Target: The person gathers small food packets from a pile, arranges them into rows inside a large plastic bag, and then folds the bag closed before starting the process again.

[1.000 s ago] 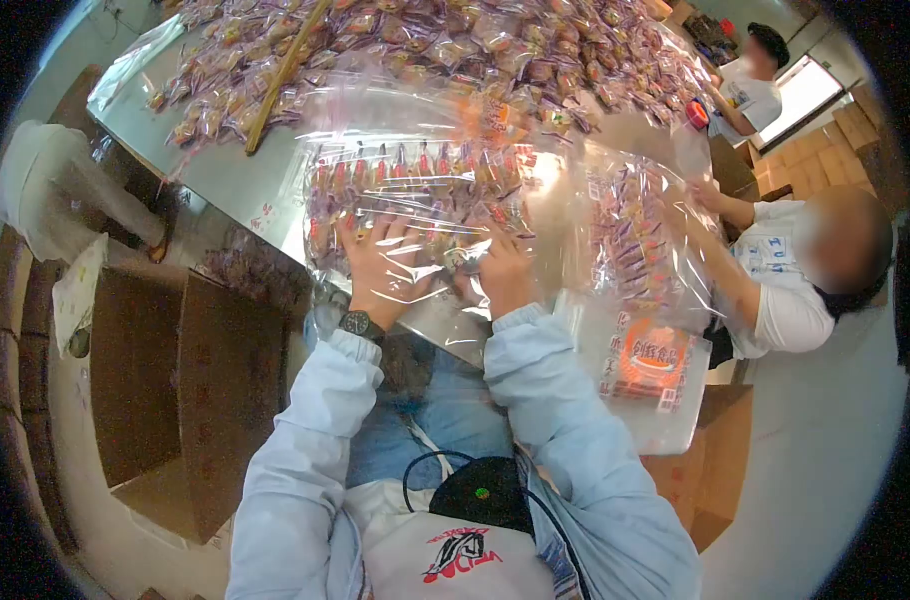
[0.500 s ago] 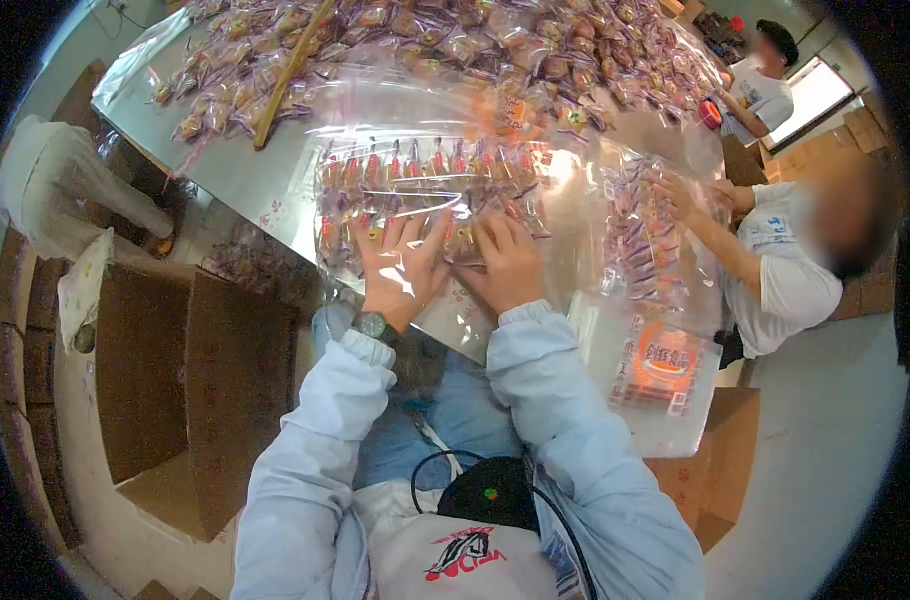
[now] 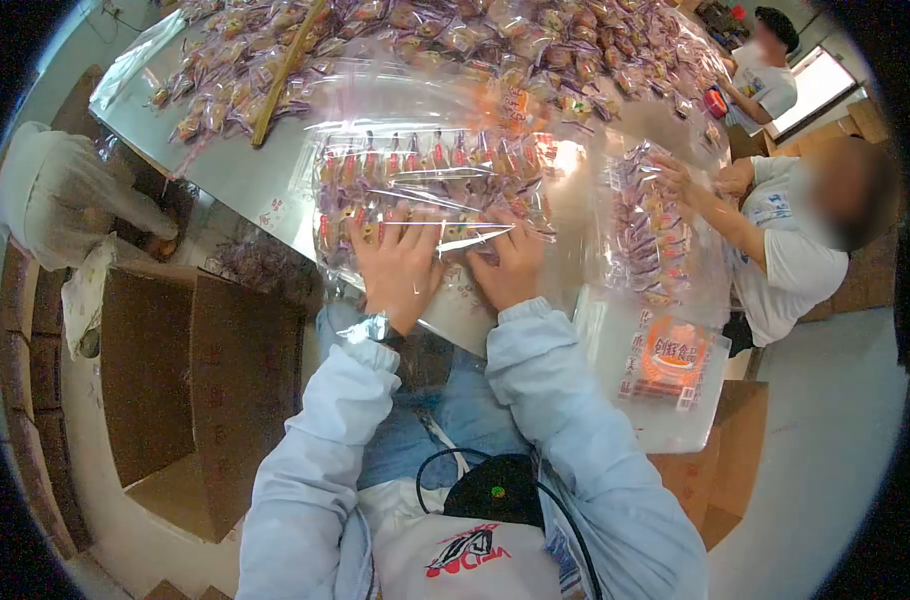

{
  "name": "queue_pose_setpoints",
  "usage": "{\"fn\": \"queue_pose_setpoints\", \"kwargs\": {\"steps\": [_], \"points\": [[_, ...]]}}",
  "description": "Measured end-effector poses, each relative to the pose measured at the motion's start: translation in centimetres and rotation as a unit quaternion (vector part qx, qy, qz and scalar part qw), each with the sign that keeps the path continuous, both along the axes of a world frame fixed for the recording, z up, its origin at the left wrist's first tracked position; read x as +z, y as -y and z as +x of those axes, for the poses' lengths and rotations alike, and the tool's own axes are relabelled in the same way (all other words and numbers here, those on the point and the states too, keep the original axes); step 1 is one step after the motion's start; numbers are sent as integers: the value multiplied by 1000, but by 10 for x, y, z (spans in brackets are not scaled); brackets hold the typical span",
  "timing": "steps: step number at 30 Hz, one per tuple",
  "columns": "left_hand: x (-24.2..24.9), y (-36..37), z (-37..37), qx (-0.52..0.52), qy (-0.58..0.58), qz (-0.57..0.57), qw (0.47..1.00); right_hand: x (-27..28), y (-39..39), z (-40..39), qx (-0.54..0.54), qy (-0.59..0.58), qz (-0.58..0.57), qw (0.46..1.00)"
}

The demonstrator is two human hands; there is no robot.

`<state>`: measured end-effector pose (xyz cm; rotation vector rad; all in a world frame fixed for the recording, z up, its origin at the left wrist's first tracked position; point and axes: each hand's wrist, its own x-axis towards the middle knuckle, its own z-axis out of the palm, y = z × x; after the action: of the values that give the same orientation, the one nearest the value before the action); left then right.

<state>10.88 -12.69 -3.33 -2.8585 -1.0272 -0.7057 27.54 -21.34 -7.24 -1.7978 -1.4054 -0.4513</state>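
A large clear plastic bag (image 3: 430, 182) lies on the table, with small wrapped snack packets (image 3: 415, 155) lined up in rows inside it. My left hand (image 3: 400, 268) rests flat over the near row, fingers spread. Beside it, my right hand (image 3: 512, 268) lies on the same row near its right end, fingers stretched out and thumb apart. Both hands press on the packets; glare hides whether the film passes over or under the fingers. Orange print (image 3: 515, 105) shows at the bag's far end.
A heap of loose packets (image 3: 455, 40) covers the far table, with a wooden stick (image 3: 290, 75) across it. To the right, a co-worker (image 3: 790, 235) handles another filled bag (image 3: 650, 225). Flat printed bags (image 3: 670, 365) overhang the table edge. An open cardboard box (image 3: 205, 400) stands left.
My left hand's fingers have come closer together and the right hand has shifted slightly rightward along the row. The packets inside the bag lie nearly as before; glare on the film has changed.
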Motion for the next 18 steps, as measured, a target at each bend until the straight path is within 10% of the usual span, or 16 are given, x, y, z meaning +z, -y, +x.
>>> {"fn": "queue_pose_setpoints", "kwargs": {"steps": [11,18], "points": [[-56,-20,24,41,59,-49,996,17,2,3,33,94,-119,988],[-8,-6,22,55,-21,41,997,40,-1,16,135,65,-84,985]]}}
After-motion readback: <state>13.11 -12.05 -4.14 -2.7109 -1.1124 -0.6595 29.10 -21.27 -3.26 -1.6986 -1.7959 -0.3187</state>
